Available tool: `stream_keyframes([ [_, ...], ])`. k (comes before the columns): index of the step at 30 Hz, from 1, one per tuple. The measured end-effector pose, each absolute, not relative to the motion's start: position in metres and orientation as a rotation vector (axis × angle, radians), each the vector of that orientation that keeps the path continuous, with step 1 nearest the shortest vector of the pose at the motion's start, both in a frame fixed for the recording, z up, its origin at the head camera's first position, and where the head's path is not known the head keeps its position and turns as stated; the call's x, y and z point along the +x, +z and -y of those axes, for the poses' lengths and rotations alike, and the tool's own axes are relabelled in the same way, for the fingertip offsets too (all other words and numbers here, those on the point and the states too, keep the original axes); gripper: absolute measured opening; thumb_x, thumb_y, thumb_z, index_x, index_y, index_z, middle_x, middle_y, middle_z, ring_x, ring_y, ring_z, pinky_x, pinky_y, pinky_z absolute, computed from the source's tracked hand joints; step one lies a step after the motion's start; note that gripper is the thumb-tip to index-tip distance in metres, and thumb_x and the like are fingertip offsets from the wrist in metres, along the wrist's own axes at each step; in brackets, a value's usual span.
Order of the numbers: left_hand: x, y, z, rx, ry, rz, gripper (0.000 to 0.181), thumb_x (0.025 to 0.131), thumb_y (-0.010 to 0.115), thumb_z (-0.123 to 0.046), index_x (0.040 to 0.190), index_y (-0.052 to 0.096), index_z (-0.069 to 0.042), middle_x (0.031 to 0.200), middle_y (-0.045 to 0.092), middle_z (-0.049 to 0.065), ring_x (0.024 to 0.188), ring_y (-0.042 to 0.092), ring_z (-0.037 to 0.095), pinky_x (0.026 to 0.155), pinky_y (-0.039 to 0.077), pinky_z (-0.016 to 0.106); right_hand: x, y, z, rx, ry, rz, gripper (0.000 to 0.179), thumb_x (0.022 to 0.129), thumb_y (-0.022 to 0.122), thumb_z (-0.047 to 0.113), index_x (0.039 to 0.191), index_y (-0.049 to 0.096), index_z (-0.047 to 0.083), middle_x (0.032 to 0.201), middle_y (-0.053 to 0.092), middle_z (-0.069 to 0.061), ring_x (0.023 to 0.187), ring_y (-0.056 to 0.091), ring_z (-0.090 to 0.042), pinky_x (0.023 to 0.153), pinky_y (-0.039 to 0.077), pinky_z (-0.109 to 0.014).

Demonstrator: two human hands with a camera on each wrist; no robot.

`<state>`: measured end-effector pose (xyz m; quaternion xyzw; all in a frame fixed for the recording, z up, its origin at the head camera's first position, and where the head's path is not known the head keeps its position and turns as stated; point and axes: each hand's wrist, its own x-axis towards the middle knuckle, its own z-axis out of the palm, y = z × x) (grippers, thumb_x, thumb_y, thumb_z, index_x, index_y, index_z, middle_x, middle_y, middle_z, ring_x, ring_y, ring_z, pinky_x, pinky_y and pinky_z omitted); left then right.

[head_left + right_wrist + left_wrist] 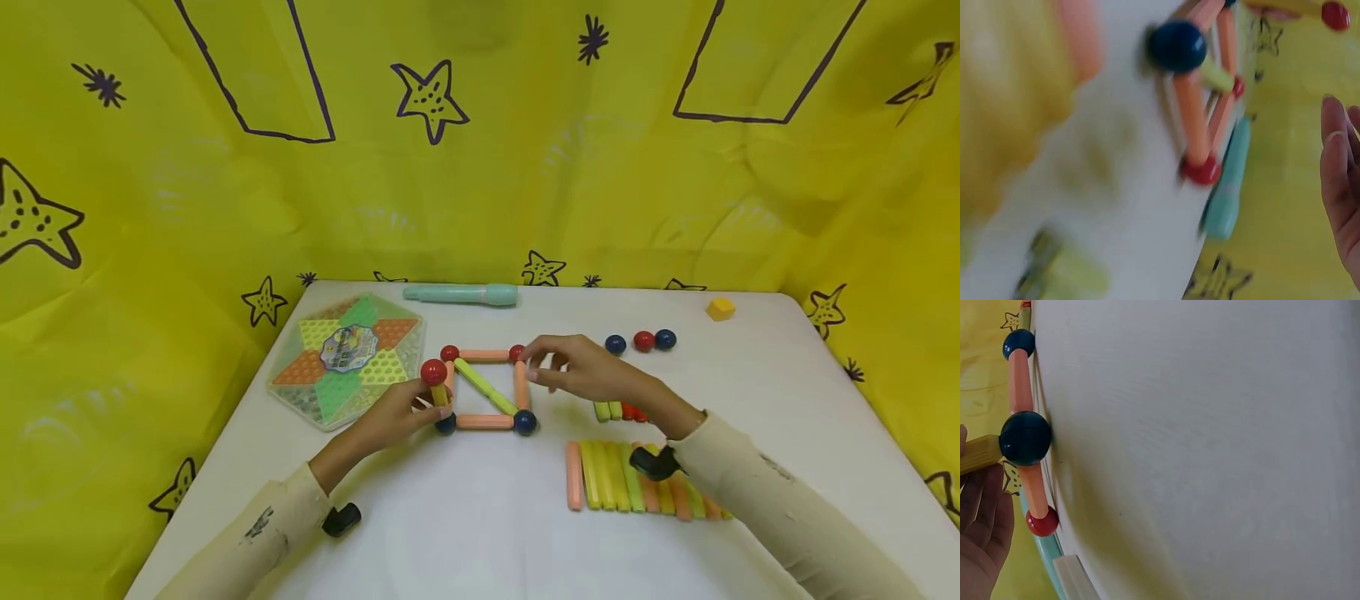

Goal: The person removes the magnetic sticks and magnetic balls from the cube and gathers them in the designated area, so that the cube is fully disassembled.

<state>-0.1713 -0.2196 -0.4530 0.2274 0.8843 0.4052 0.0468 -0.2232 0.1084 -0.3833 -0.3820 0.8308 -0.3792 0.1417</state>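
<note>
My left hand grips a yellow stick, which stands up from the near-left blue ball and carries a red ball on top. Stick and blue ball meet in the left wrist view. That corner belongs to a flat square of salmon sticks, with a second blue ball near right and red balls at the far corners. A lime stick crosses it diagonally. Beside the far-right corner, my right hand hovers with loosely bent fingers, holding nothing.
To the right lie a row of coloured sticks, shorter sticks partly under my right arm, and loose balls. A star-patterned hexagonal game board is at left. Farther back are a teal tube and a yellow block.
</note>
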Motion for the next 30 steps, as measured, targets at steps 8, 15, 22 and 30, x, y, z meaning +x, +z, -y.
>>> stream_keyframes([
  [8,-0.178,-0.457,0.218,0.723,1.225,-2.649,0.018,0.094,0.071,-0.016,0.110,0.068,-0.007,0.104,0.072,0.004,0.096,0.069,0.020,0.083,0.055,0.030,-0.226,-0.380,-0.024,-1.336,-1.214,-2.250,0.048,0.094,0.072,0.016,0.138,0.054,0.007,0.127,0.064,-0.016,0.092,0.068,-0.022,0.077,0.057,-0.032],
  [15,-0.184,-0.459,0.215,0.740,1.181,-2.624,0.014,0.090,0.076,-0.017,0.101,0.069,-0.011,0.095,0.072,-0.001,0.088,0.067,0.011,0.079,0.054,0.025,-0.226,-0.386,-0.005,-1.400,-1.196,-2.236,0.049,0.092,0.074,0.014,0.138,0.057,0.005,0.126,0.068,-0.011,0.105,0.064,-0.019,0.078,0.055,-0.025],
  [22,-0.185,-0.457,0.216,0.743,1.135,-2.642,0.017,0.087,0.079,-0.016,0.100,0.069,-0.011,0.092,0.071,-0.002,0.085,0.066,0.010,0.076,0.054,0.025,-0.226,-0.389,0.004,-1.385,-1.186,-2.283,0.046,0.089,0.077,0.012,0.132,0.062,0.005,0.124,0.070,-0.010,0.088,0.063,-0.016,0.073,0.055,-0.025],
  [30,-0.184,-0.458,0.220,0.713,1.088,-2.677,0.022,0.087,0.079,-0.016,0.105,0.069,-0.010,0.091,0.070,-0.002,0.086,0.066,0.010,0.077,0.053,0.025,-0.226,-0.387,0.010,-1.368,-1.111,-2.316,0.038,0.093,0.073,0.014,0.128,0.061,0.010,0.110,0.071,-0.010,0.065,0.058,-0.016,0.060,0.049,-0.021],
])
